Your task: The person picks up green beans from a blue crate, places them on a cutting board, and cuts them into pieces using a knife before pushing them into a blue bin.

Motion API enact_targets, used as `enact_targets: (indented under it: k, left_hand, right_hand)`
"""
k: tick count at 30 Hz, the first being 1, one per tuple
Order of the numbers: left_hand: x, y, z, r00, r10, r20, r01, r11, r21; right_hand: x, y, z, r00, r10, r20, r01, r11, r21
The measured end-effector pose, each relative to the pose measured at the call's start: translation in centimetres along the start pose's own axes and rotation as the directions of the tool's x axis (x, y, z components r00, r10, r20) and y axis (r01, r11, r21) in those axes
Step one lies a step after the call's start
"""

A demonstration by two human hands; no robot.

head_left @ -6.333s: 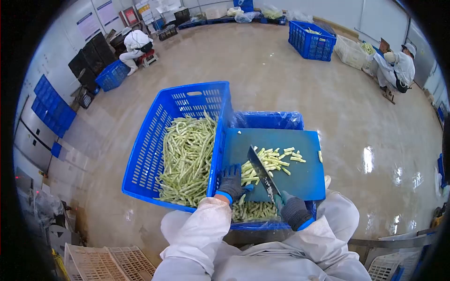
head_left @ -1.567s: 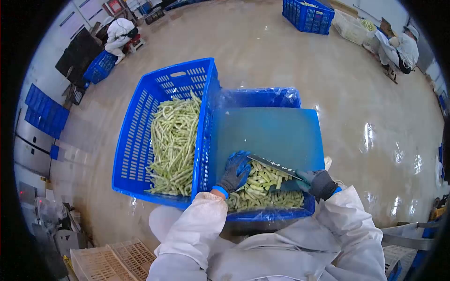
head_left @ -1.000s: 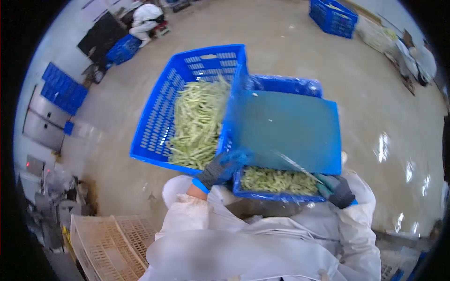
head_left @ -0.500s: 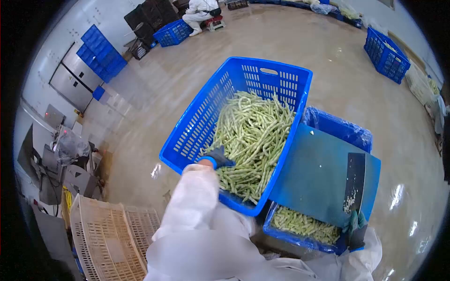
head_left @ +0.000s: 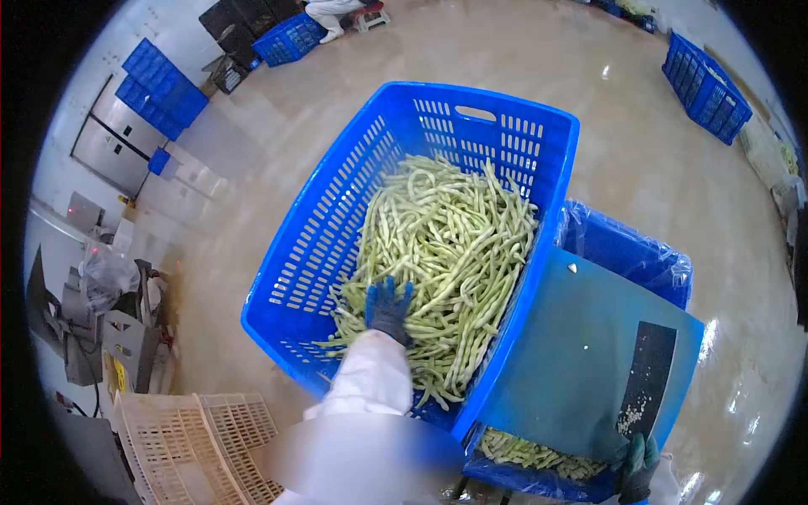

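Note:
My left hand (head_left: 388, 310), in a blue and dark glove, reaches into a large blue basket (head_left: 534, 282). Its fingers are spread over a heap of long green beans (head_left: 450, 231), touching the ones on top. At the lower right, my gloved right hand (head_left: 638, 465) is closed at the near edge of a blue-green cutting board (head_left: 564, 337). It grips a knife (head_left: 651, 358) whose broad dark blade lies flat on the board, dotted with pale bits. The handle is hidden by the fingers. Cut bean pieces (head_left: 534, 452) show in a bin below the board.
The board rests across a plastic-lined blue bin (head_left: 623, 257). A cream slatted crate (head_left: 185, 446) stands at lower left, near grey machinery (head_left: 126, 337). Blue crates (head_left: 160, 88) are stacked by the wall, and another blue crate (head_left: 705, 88) stands right. A seated person (head_left: 330, 17) is far back.
My left hand has moved from the left edge of the heap onto the beans, its fingers now spread forward. My right hand stays at the knife. The view has shifted slightly.

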State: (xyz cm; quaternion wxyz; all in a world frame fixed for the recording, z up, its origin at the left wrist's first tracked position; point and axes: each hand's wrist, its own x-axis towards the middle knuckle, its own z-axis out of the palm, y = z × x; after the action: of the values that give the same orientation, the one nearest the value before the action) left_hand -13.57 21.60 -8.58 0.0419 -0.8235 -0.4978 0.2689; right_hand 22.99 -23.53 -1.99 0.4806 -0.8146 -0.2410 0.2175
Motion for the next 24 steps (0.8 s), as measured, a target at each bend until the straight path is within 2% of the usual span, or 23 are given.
enact_targets:
  k: [2,3,4,5,6,7,9,12,13,15,16,17,18,19,21,22,24]
  left_hand:
    - [1.8,-3.0,-0.3,0.989,-0.142,0.035,0.145,0.987,-0.076]
    - [2.2,-3.3,0.6,0.989,-0.14,0.045,0.143,0.987,-0.073]
    - [2.5,-3.5,1.9,0.983,-0.174,0.061,0.182,0.968,-0.172]
    - [2.2,-3.4,2.3,0.975,-0.207,0.082,0.222,0.938,-0.267]
    - [1.8,-3.1,2.5,0.974,-0.206,0.094,0.224,0.938,-0.263]
    - [1.4,-2.6,2.5,0.973,-0.18,0.144,0.211,0.946,-0.246]
    - [0.6,-1.5,2.2,0.973,-0.136,0.186,0.18,0.952,-0.248]
    - [-0.6,-1.0,0.5,0.97,-0.049,0.237,0.117,0.952,-0.282]
    - [0.2,-1.2,2.0,0.977,-0.053,0.208,0.111,0.955,-0.274]
    - [0.0,-1.5,2.7,0.987,-0.033,0.157,0.083,0.943,-0.321]
    - [-0.1,-1.6,2.7,0.994,-0.024,0.103,0.06,0.93,-0.362]
    - [-0.4,-1.4,0.9,0.982,-0.025,0.187,0.094,0.923,-0.374]
    - [-0.4,-1.6,1.2,0.982,-0.027,0.184,0.095,0.924,-0.37]
    - [0.3,-2.0,2.0,0.976,-0.008,0.218,0.087,0.931,-0.354]
    - [1.0,-2.5,2.5,0.973,0.04,0.229,0.039,0.943,-0.33]
    - [1.4,-3.0,2.5,0.972,0.043,0.23,0.036,0.944,-0.328]
    - [1.9,-4.3,1.9,0.942,0.187,0.278,-0.043,0.89,-0.454]
  right_hand:
    - [-0.2,-1.1,-0.4,0.987,0.121,0.106,-0.133,0.985,0.106]
    - [-0.4,-1.2,-1.3,0.948,0.271,0.168,-0.293,0.948,0.125]
    - [-0.2,0.1,-1.8,0.944,0.281,0.175,-0.303,0.946,0.116]
    - [0.1,0.6,-1.9,0.931,0.332,0.149,-0.357,0.913,0.199]
    - [0.2,1.0,-2.0,0.916,0.381,0.125,-0.401,0.87,0.286]
    - [0.0,1.4,-1.7,0.913,0.386,0.128,-0.407,0.868,0.284]
    - [-0.1,-2.8,1.1,0.984,0.172,-0.041,-0.163,0.972,0.172]
    - [-0.1,-4.1,1.4,0.983,0.182,-0.034,-0.179,0.98,0.089]
    - [-0.1,-4.0,1.3,0.982,0.181,-0.047,-0.176,0.98,0.091]
    - [-0.3,-3.7,0.7,0.999,-0.047,-0.015,0.043,0.986,-0.161]
    - [-0.4,-2.3,0.0,0.999,-0.044,-0.016,0.041,0.986,-0.164]
    - [-0.6,-0.6,-0.8,0.998,0.059,-0.004,-0.059,0.988,-0.145]
    - [-0.9,1.1,-1.6,0.987,0.158,0.009,-0.156,0.98,-0.124]
    - [-0.6,-0.9,-1.1,0.988,0.157,0.005,-0.155,0.981,-0.114]
    - [-0.2,-6.6,0.0,0.933,0.308,0.187,-0.327,0.941,0.084]
    - [-0.4,-5.0,-0.2,0.932,0.311,0.185,-0.331,0.94,0.085]
    - [-1.2,-1.6,-0.4,0.985,0.173,0.019,-0.172,0.985,-0.029]
